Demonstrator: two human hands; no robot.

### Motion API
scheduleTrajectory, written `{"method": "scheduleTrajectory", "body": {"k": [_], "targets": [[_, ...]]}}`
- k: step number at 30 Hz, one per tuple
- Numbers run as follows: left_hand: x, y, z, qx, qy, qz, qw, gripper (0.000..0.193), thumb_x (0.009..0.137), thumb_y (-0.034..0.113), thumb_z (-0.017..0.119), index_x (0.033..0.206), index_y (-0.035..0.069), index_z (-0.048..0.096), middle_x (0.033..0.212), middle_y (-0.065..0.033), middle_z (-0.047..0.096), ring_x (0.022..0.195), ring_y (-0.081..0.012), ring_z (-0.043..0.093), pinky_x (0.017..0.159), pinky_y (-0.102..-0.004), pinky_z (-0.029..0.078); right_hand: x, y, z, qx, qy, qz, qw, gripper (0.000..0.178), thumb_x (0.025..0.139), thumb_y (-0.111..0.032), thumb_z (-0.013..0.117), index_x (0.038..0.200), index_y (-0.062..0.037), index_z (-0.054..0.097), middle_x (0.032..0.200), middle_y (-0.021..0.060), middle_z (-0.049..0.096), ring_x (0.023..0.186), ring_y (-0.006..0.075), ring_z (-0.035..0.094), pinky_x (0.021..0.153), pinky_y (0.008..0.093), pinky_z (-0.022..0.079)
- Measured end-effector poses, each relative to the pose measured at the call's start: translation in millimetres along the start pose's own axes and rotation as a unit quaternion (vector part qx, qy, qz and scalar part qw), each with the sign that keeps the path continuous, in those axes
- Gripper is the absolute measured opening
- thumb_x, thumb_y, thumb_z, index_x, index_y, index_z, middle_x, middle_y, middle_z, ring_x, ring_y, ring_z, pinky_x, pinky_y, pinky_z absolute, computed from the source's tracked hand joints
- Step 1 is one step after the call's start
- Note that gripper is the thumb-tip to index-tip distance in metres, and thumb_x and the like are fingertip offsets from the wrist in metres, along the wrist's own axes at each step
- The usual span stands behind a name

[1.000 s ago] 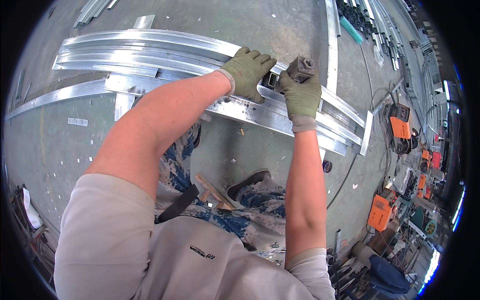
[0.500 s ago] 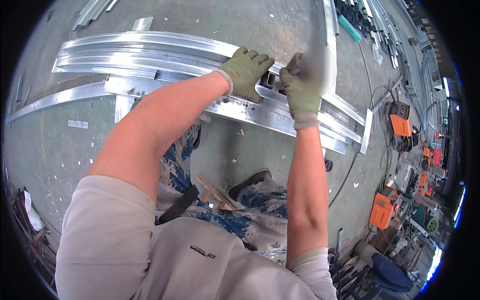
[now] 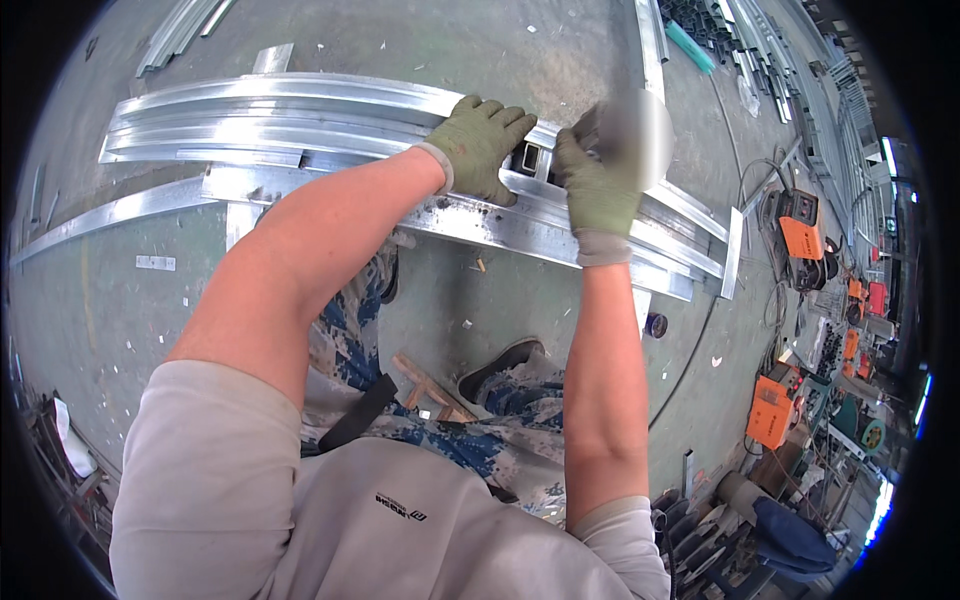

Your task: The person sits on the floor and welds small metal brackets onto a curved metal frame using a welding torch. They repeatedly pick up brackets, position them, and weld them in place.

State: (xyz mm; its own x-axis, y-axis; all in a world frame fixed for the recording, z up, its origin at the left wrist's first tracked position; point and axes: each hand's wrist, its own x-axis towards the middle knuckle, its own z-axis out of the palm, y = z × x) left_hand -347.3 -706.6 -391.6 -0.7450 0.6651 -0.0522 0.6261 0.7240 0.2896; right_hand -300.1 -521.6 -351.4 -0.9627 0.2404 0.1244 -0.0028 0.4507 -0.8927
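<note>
Currently, one dark printed mark [image 3: 400, 508] is visible on the front of the grey top [image 3: 370, 545]; it appears inverted from this viewpoint. Two large orange machines, one upper [image 3: 800, 228] and one lower [image 3: 770, 412], stand at the right; their dark side markings are too small to read. Two hands, both in green gloves, are at the workpiece. The workpiece is a group of long silvery metal profiles [image 3: 270, 112], laid side by side in front of the person; overlap prevents an exact count. Left hand [image 3: 480, 148]: fingers spread and extended, palm down on the profiles, gripping nothing. Right hand [image 3: 600, 190]: fingers curled around one dark block-shaped object [image 3: 588, 128]; a pale blur hides part of both. One rectangular opening [image 3: 530, 157] lies between the hands. One wooden piece [image 3: 432, 388] and one small flat metal strip [image 3: 155, 263] rest on the floor.
</note>
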Motion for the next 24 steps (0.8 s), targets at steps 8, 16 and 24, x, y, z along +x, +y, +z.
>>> {"method": "scheduleTrajectory", "body": {"k": [8, 16, 24], "targets": [[-2, 4, 2, 0.007, 0.016, -0.003, 1.0, 0.122, 0.067, 0.062, 0.088, 0.163, 0.004, 0.042, 0.162, -0.0188, 0.05, 0.15, -0.0385, 0.046, 0.127, -0.0526, 0.03, -9, -9, -5, -0.021, 0.03, -0.049, 0.998, 0.057, 0.083, -0.019, 0.087, 0.133, -0.0037, 0.065, 0.106, 0.0107, 0.078, 0.093, 0.0193, 0.074, 0.085, 0.0351, 0.059], [-2, -1, 4, 0.0, 0.016, -0.006, 1.0, 0.12, 0.07, 0.061, 0.086, 0.164, 0.004, 0.04, 0.166, -0.0214, 0.045, 0.154, -0.0413, 0.04, 0.13, -0.0537, 0.026, -39, -28, -78, 0.083, 0.046, 0.104, 0.99, 0.034, 0.082, -0.014, 0.086, 0.107, 0.0005, 0.068, 0.088, 0.0081, 0.076, 0.078, 0.0163, 0.072, 0.075, 0.0326, 0.058], [-2, 1, 7, 0.021, 0.019, -0.008, 1.0, 0.116, 0.07, 0.059, 0.086, 0.163, 0.004, 0.042, 0.167, -0.0198, 0.044, 0.155, -0.0403, 0.039, 0.13, -0.0536, 0.026, -120, 17, -158, -0.002, 0.127, 0.099, 0.987, 0.046, 0.081, -0.014, 0.085, 0.122, 0.0007, 0.07, 0.097, 0.0046, 0.073, 0.086, 0.0132, 0.066, 0.082, 0.031, 0.056]]}}
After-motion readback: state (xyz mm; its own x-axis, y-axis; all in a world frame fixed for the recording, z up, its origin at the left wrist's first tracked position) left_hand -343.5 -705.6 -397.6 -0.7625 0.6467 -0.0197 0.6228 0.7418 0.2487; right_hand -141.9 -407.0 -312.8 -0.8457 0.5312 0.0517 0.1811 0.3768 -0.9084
